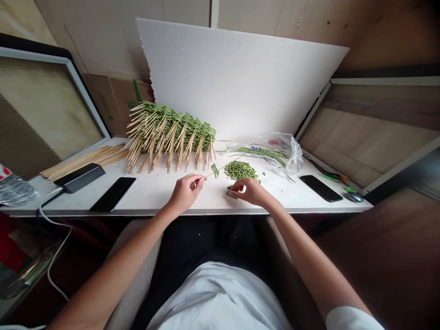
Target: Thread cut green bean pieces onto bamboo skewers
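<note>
My left hand (187,193) is closed in a pinch around the end of a thin wooden skewer (223,167), which points up and to the right. A few cut green bean pieces (215,170) sit side by side across the skewer near my fingertips. My right hand (250,191) is pinched at the front of the table, its fingertips on green bean pieces (229,189). Just beyond it lies a larger heap of cut green beans (241,170). At the back left, a big stack of filled bean skewers (172,133) has its bare stick ends pointing forward.
Loose bare skewers (92,158) lie at left, behind a black box (79,178) with a cable. Phones rest on the left (113,194) and right (321,188). A clear plastic bag (292,153) with long beans lies behind the heap. A white board (240,82) stands behind.
</note>
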Motion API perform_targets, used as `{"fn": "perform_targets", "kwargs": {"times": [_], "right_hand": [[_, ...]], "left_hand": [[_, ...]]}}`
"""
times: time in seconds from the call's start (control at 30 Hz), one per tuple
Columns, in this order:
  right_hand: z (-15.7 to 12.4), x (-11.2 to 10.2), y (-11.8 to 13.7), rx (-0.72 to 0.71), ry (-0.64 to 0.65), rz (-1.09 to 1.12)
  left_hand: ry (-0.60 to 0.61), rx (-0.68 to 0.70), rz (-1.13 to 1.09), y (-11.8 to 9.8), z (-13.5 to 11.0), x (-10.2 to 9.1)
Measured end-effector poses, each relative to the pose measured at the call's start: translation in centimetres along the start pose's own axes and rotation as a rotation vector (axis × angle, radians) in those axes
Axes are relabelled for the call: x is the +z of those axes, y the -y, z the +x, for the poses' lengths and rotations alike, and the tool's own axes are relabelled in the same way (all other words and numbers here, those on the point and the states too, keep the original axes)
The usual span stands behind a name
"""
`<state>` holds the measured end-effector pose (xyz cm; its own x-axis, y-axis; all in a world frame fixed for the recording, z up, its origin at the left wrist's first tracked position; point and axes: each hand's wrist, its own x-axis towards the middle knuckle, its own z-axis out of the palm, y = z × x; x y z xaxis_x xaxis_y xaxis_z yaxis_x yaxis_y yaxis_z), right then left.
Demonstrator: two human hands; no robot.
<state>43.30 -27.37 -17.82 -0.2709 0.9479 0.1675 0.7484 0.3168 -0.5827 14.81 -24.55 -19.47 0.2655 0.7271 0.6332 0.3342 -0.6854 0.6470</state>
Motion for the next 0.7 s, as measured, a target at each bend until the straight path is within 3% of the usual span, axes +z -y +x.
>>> {"fn": "perform_targets", "kwargs": {"times": [0.17,0.37,0.47,0.57,0.7], "right_hand": [[-0.3,0.4,0.6,0.084,0.077,-0.33],[-0.5,1.4,0.8,-0.003,-0.044,-0.439],[-0.3,1.2,0.0,-0.056,-0.165,-0.256],[0.1,0.2,-0.8,-0.053,-0.257,0.089],[0.6,-1.2,-1.4,0.093,-0.36,0.638]], "left_hand": [[0.012,0.001,0.016,0.3,0.0,0.2],[0.042,0.007,0.009,0.3,-0.2,0.3],[0.048,0.01,0.016,0.3,-0.1,0.2],[0.043,0.015,0.012,0.3,-0.1,0.0],[0.037,0.007,0.013,0.2,0.0,-0.2]]}}
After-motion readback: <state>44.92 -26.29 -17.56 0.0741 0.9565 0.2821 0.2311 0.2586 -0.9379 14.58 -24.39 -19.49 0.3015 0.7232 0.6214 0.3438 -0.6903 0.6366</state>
